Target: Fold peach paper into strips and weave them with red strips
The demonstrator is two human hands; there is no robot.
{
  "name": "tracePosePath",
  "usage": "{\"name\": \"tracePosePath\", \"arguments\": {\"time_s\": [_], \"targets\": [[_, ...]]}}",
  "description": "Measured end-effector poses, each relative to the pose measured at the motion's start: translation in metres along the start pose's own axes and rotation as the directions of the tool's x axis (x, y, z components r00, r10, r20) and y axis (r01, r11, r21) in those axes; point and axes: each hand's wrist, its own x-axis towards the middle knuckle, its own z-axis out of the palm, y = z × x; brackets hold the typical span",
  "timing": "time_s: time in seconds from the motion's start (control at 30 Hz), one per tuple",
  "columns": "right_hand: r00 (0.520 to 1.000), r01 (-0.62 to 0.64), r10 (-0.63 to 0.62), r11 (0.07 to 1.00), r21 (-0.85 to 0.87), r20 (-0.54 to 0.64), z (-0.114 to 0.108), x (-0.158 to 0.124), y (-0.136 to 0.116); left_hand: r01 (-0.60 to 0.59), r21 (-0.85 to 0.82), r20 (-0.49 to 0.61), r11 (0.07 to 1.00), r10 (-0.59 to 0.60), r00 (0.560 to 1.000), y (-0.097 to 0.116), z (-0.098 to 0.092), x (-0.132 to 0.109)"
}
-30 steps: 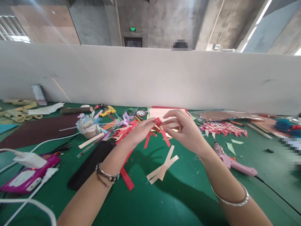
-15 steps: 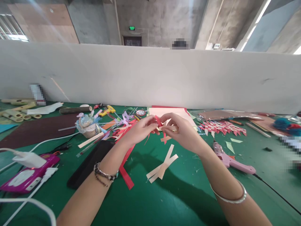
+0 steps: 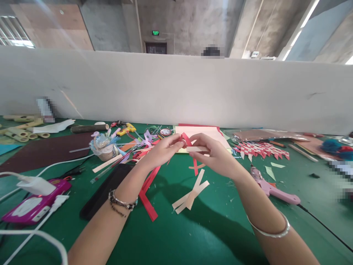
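My left hand [image 3: 167, 149] pinches red paper strips [image 3: 186, 140] above the middle of the green table. Close on its right, my right hand [image 3: 216, 154] has its fingers closed on a pale paper strip [image 3: 198, 149]. A red strip end and a thin pale strip hang below the fingers, and where they join is hidden. Under the hands, several pale strips [image 3: 193, 193] lie crossed on the table. A folded red strip [image 3: 149, 206] lies beside my left wrist.
A pink glue gun [image 3: 278, 193] with its cable lies right. Woven red-and-white paper [image 3: 261, 150] is behind it. At left are a black case [image 3: 106, 191], a purple power strip [image 3: 35, 202] and white cables. A white partition [image 3: 176, 88] stands behind.
The red strip and the pale strip between my hands have turned and show more of their length. My right hand's fingers have shifted slightly; the things on the table have stayed put.
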Motion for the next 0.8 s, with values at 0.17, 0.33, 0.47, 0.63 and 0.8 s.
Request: {"name": "tracePosePath", "arguments": {"time_s": [0.17,0.33,0.47,0.63,0.8], "targets": [[1.0,-0.008,0.009,0.998,0.061,-0.013,-0.0011,-0.0007,-0.0023,-0.043,0.09,-0.036,0.995,0.047,0.998,0.0028,-0.0008,0.0004],[1.0,-0.01,0.007,0.985,0.173,0.017,-0.0019,-0.0002,-0.0027,-0.013,0.103,-0.003,0.995,0.013,1.0,0.0037,-0.0019,-0.0016],[0.999,0.032,-0.025,0.979,0.2,-0.034,-0.0018,0.0011,-0.0001,-0.045,0.163,0.006,0.986,0.044,0.999,0.0067,-0.0016,-0.003],[0.999,0.038,-0.035,0.984,0.174,-0.022,-0.0012,0.0012,-0.0014,-0.043,0.136,-0.032,0.99,0.048,0.998,0.0099,-0.0005,-0.0038],[0.997,0.074,-0.067,0.984,0.165,-0.048,-0.0008,0.0017,-0.0037,0.028,-0.201,0.018,0.979,-0.025,1.0,0.009,-0.0008,-0.004]]}}
